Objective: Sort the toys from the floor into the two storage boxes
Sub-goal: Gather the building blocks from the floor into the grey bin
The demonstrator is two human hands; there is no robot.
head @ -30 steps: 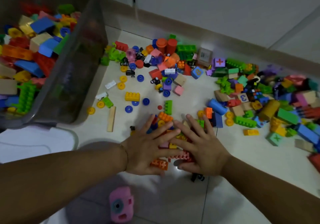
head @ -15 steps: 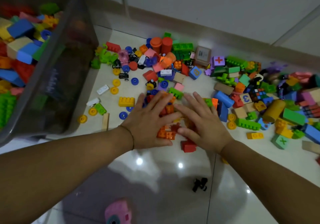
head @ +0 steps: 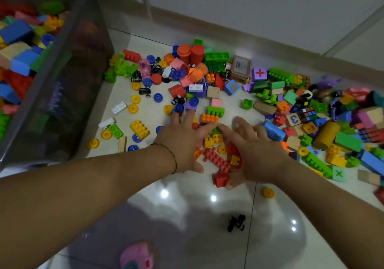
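Note:
Many coloured toy bricks, wheels and blocks lie scattered over the tiled floor (head: pixel 187 216). My left hand (head: pixel 182 142) and my right hand (head: pixel 255 154) lie side by side with fingers spread and straight, flanking a small heap of bricks: a long red brick (head: pixel 217 159), a red roof-shaped block (head: pixel 221 178), yellow bricks (head: pixel 213 140) and an orange brick (head: pixel 208 118). Both hands touch the heap at its sides; neither grips anything. A dark translucent storage box (head: pixel 68 94) at the upper left is filled with bricks. Only one box is in view.
A thick pile of blocks (head: pixel 332 119) covers the floor to the right, up to the wall's skirting. A small black toy car (head: pixel 236 223) lies near me, a yellow wheel (head: pixel 268 192) beside my right forearm and a pink toy (head: pixel 137 256) at the bottom edge.
Both hands have pushed away from me across the floor, sliding the heap of bricks toward the main pile. They have drifted slightly apart, uncovering the red and yellow bricks between them.

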